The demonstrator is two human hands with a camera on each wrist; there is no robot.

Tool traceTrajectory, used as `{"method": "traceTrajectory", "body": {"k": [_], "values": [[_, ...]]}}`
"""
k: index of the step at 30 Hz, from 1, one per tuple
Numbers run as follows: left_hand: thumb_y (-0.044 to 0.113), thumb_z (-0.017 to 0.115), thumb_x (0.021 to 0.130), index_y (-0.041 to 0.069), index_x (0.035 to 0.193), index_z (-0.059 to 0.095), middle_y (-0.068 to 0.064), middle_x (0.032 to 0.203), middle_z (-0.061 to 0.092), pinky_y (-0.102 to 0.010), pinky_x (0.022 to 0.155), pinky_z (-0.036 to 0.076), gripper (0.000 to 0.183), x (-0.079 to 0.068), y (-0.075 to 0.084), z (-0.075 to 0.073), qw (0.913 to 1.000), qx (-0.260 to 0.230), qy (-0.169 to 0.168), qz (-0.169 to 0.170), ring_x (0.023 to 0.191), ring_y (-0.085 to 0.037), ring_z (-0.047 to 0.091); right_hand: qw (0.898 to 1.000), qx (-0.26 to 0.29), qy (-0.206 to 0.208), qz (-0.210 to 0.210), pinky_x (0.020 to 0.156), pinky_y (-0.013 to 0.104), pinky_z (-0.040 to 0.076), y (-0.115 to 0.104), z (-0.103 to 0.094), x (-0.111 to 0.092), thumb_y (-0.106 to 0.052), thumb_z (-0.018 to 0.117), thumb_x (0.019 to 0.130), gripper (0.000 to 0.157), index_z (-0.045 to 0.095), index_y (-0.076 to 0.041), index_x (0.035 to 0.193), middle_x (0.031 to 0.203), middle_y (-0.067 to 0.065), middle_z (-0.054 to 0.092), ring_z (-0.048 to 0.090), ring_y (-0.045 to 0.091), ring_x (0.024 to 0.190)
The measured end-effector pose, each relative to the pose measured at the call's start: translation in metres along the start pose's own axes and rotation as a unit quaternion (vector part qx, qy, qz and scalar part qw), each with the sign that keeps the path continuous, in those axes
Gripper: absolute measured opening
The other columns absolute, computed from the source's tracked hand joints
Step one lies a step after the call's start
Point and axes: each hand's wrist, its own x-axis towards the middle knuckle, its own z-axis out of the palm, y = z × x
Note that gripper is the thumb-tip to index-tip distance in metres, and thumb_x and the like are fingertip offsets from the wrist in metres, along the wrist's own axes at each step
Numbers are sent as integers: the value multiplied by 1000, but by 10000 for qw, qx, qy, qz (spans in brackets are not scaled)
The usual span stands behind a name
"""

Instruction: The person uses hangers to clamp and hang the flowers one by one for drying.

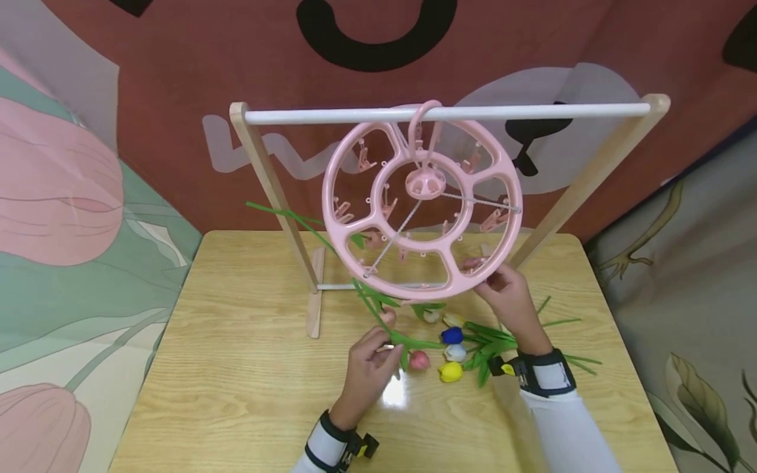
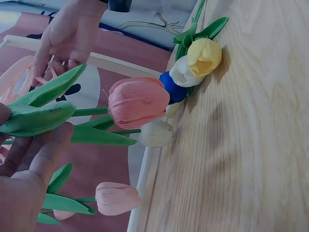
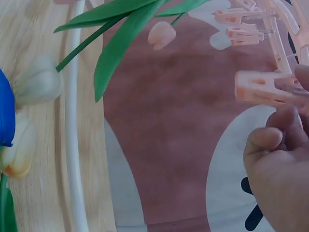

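My left hand (image 1: 369, 368) holds an artificial pink tulip (image 1: 419, 360) by its green stem and leaves, the bloom pointing right, low over the table. In the left wrist view that bloom (image 2: 137, 102) is large, and the fingers lie along its leaves. Up at the lower right rim of a round pink drying hanger (image 1: 334, 230), my right hand (image 1: 511, 299) pinches a pink clothespin (image 3: 260, 88). Other tulips hang head down from the hanger, among them a white tulip (image 2: 157, 133) and a pale pink tulip (image 2: 117, 198).
The hanger hooks over a white rod (image 1: 319, 116) of a wooden stand (image 1: 266, 171). On the wooden table (image 1: 236, 368) under my right forearm lie a yellow tulip (image 1: 451, 372), a blue tulip (image 1: 452, 336) and others. More clothespins (image 1: 493, 220) dangle inside the rings. A printed cloth hangs behind.
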Motion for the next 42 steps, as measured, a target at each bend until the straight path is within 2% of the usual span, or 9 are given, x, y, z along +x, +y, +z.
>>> {"method": "traceTrajectory", "body": {"k": [4, 9, 15, 21, 24, 28, 33, 40, 42], "values": [[-18, 65, 90, -9, 107, 69, -29, 116, 66, -34, 63, 66, 19, -1, -1, -1, 9999, 88, 22, 131, 100, -19, 71, 9998, 185, 70, 24, 91, 18, 59, -4, 2, -3, 17, 59, 94, 20, 57, 17, 115, 112, 1, 69, 66, 10, 106], [-17, 65, 90, -10, 109, 69, -33, 124, 64, -34, 70, 66, 21, -2, -1, -2, 9997, 141, 85, 193, 104, -16, 71, 9994, 328, -58, -82, 93, 18, 58, -11, 5, -11, 23, 61, 88, 27, 55, 19, 115, 114, 1, 68, 66, 10, 107], [-17, 65, 90, -11, 109, 69, -31, 117, 66, -38, 75, 66, 21, -2, -1, -3, 9997, 17, 179, 171, 108, -19, 71, 9986, 431, -303, -57, 93, 19, 59, -20, 11, -21, 26, 67, 83, 42, 54, 19, 122, 119, 2, 68, 67, 10, 110], [-17, 65, 90, -11, 109, 68, -30, 112, 67, -36, 71, 66, 20, -4, -2, -5, 9994, 112, 301, 93, 102, -21, 73, 9994, 121, -322, 93, 86, 20, 61, -28, 17, -34, 23, 69, 84, 48, 51, 17, 128, 118, -2, 67, 69, 8, 102], [-14, 64, 93, -10, 111, 68, -27, 106, 68, -33, 62, 65, 19, -4, -1, -6, 9996, 75, 284, -23, 95, -24, 73, 9995, 80, -300, -24, 82, 19, 62, -31, 21, -42, 26, 69, 82, 51, 50, 16, 128, 113, -2, 67, 68, 7, 96], [-12, 63, 95, -8, 112, 68, -25, 103, 69, -36, 53, 64, 18, -6, -1, -7, 9992, 3, 315, -240, 92, -29, 73, 9992, 210, -237, -238, 80, 21, 62, -35, 25, -52, 30, 69, 78, 49, 55, 13, 121, 107, 1, 66, 67, 10, 92], [-10, 64, 95, -4, 109, 69, -24, 104, 72, -38, 62, 66, 15, -7, -3, -7, 9969, -16, 417, -660, 96, -29, 74, 9981, 370, -254, -414, 78, 22, 63, -42, 29, -60, 32, 68, 75, 45, 56, 15, 115, 105, 5, 67, 68, 10, 92], [-3, 67, 97, -5, 111, 70, -24, 105, 74, -37, 69, 66, 15, -4, -6, -5, 9941, 36, 403, -1005, 91, -37, 75, 9986, 93, -280, -428, 76, 21, 63, -47, 41, -63, 33, 73, 69, 41, 58, 15, 104, 101, -5, 72, 71, 5, 90], [-2, 67, 97, -5, 112, 71, -24, 105, 75, -37, 72, 66, 16, -3, -6, -4, 9934, 9, 390, -1076, 92, -37, 75, 9984, 67, -264, -494, 76, 21, 63, -47, 47, -63, 32, 74, 67, 41, 60, 15, 102, 98, 1, 73, 71, 5, 89]]}}
